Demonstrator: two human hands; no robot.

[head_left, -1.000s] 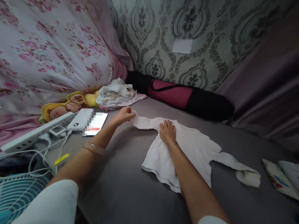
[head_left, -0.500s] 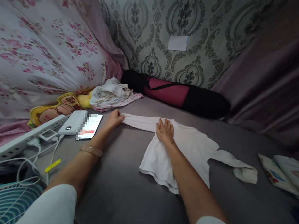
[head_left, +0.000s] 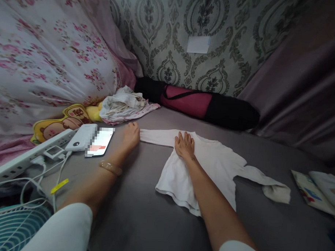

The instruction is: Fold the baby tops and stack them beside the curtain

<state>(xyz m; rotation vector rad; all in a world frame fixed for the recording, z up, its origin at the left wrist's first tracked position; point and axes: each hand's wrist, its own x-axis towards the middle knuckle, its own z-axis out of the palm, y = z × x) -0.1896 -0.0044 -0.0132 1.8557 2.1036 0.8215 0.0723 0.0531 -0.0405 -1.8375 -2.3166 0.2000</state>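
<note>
Grey bed, floral curtain hanging by its left edge. From where I stand, a black and wine-red bag lies along the far edge. White shirt mid-bed, spread out, neck toward far edge, hem toward near; one sleeve straight toward left edge, other toward right edge, its end bent back. Fan at near-left corner. Laundry heap, far-left corner. Power strip along left edge, cushion behind it. Hands apart: right hand flat on shirt near sleeve top, fingers a bit spread; left hand curled over cuff, blurred, can't tell if clamped. Power bank beside strip, lit phone next to it. Smallest: yellow tag near cables.
</note>
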